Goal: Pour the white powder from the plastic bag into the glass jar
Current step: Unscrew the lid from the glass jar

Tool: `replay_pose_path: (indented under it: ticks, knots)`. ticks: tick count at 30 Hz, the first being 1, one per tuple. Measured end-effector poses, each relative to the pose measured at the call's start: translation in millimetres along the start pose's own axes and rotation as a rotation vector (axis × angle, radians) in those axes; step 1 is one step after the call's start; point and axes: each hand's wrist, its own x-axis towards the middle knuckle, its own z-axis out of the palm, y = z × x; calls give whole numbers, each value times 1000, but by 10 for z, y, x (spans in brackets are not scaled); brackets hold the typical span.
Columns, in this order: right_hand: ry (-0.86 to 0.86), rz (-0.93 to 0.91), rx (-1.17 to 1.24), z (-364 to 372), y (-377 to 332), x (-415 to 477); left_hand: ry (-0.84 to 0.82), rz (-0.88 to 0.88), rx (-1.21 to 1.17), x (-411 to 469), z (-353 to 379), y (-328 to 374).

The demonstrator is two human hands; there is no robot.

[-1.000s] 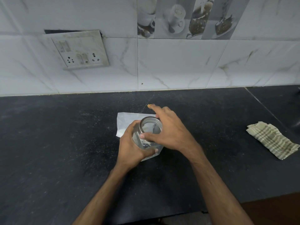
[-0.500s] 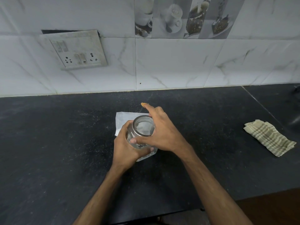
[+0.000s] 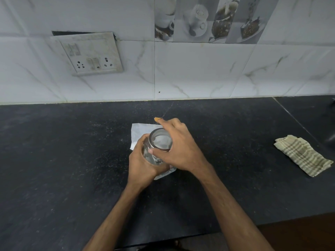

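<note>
A clear glass jar (image 3: pixel 159 142) with a silvery lid stands at the middle of the black counter (image 3: pixel 72 160). It sits on a flat whitish plastic bag (image 3: pixel 138 132), whose corners show behind and in front of the jar. My left hand (image 3: pixel 141 165) wraps round the jar's body from the left. My right hand (image 3: pixel 181 149) comes over from the right, its thumb and fingers curled round the lid at the top. No powder can be made out in the bag or in the jar.
A folded striped cloth (image 3: pixel 302 154) lies on the counter at the right. A tiled wall with a switch and socket plate (image 3: pixel 90 55) rises behind the counter. The counter's front edge runs close below my forearms.
Both hands keep their hold on the jar over the bag. The view has shifted a little; nothing else has visibly moved.
</note>
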Motion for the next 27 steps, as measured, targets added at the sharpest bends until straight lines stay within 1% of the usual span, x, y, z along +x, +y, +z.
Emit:
replay_pose_path:
  ticks: [1, 4, 5, 9, 16, 18, 20, 21, 24, 27]
  knots:
    - [-13, -28, 15, 5, -3, -2, -1, -2, 0, -1, 4, -1]
    - [-136, -85, 73, -65, 56, -6, -4, -6, 0, -17, -5, -26]
    - [-150, -89, 88, -95, 85, -1, -6, -11, -1, -20, -11, -33]
    - [-56, 28, 80, -123, 113, 6, -15, -22, -5, -21, -19, -40]
    - [-200, -58, 174, -147, 158, 18, -12, -58, -1, -35, 8, -52]
    - [-109, -1, 190, -180, 168, -1, -11, -66, 0, -42, -2, -53]
    - [-7, 63, 140, -173, 153, -31, -10, -68, 0, -44, -12, -60]
    - [5, 75, 102, -147, 139, -44, -11, -69, 0, -44, -14, -59]
    - [-42, 73, 39, -33, 97, -50, -24, -74, -15, -40, 4, -47]
    - [-136, 13, 73, -57, 94, -20, -20, -65, -25, -35, 21, -25]
